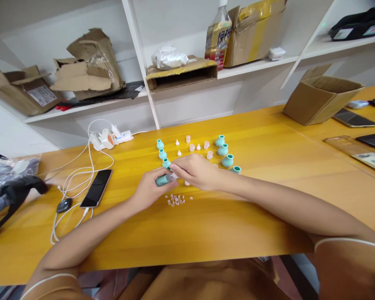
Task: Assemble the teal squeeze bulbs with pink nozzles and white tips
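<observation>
My left hand (148, 189) is closed around a teal bulb (162, 180), which lies tilted with a clear piece (172, 176) at its right end. Against that end my right hand (195, 171) presses with its fingers pinched; what they hold, if anything, is hidden. A column of small teal bulbs (162, 154) stands just beyond my hands on the left. Larger teal bulbs (227, 160) line up on the right. Between them stand pale pink cups (206, 144) and small white cone tips (179, 153). Several tiny pale rings (176, 200) lie scattered nearer to me.
Left on the wooden table (206, 233) lie a phone (96, 188), white cables (69, 183) and a power strip (112, 138). A black strapped device (12, 196) sits at the left edge. At the right are an open cardboard box (318, 100) and more phones (356, 118). Shelves with boxes rise behind.
</observation>
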The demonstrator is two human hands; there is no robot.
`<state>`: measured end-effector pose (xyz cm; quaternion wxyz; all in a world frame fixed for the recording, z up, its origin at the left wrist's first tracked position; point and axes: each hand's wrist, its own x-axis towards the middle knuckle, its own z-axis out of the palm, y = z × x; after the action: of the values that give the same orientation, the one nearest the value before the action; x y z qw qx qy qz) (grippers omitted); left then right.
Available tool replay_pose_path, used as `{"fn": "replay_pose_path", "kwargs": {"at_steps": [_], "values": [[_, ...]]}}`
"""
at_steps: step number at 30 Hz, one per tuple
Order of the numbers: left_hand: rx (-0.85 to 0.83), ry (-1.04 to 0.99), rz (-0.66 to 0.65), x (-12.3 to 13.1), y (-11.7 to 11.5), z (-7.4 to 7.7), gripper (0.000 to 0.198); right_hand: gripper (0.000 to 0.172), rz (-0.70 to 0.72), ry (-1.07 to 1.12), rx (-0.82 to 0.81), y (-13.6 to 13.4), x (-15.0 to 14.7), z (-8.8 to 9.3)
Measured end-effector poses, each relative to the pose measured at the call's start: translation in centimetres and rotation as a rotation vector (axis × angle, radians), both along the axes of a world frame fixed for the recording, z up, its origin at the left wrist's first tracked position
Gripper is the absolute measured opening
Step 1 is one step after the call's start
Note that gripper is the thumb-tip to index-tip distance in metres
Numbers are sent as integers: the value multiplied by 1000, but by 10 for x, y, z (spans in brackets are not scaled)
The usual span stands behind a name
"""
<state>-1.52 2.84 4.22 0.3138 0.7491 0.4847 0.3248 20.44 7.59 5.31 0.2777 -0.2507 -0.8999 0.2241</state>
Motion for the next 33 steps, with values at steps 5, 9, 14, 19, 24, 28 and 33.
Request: {"fn": "replay_pose_path", "kwargs": {"at_steps": [5,9,14,19,24,28,33], "values": [[-3,-29,-8,2,-1,-3,25,51,11,-13,-37,3,-3,-6],[-78,60,-47,-1,-1,-2,24,54,31,-18,-131,5,-6,-12],[-102,235,-162,-11,1,14,20,67,104,62,-440,6,-7,-14],[-108,418,-342,-19,2,13,8,69,79,130,-596,3,-5,-8],[-48,540,-353,-20,4,-4,5,69,68,137,-548,2,-7,-10],[-32,542,-372,-20,9,0,8,71,100,118,-507,4,-7,-14],[-13,507,-306,-24,16,11,10,72,51,113,-522,8,-5,-16]]}}
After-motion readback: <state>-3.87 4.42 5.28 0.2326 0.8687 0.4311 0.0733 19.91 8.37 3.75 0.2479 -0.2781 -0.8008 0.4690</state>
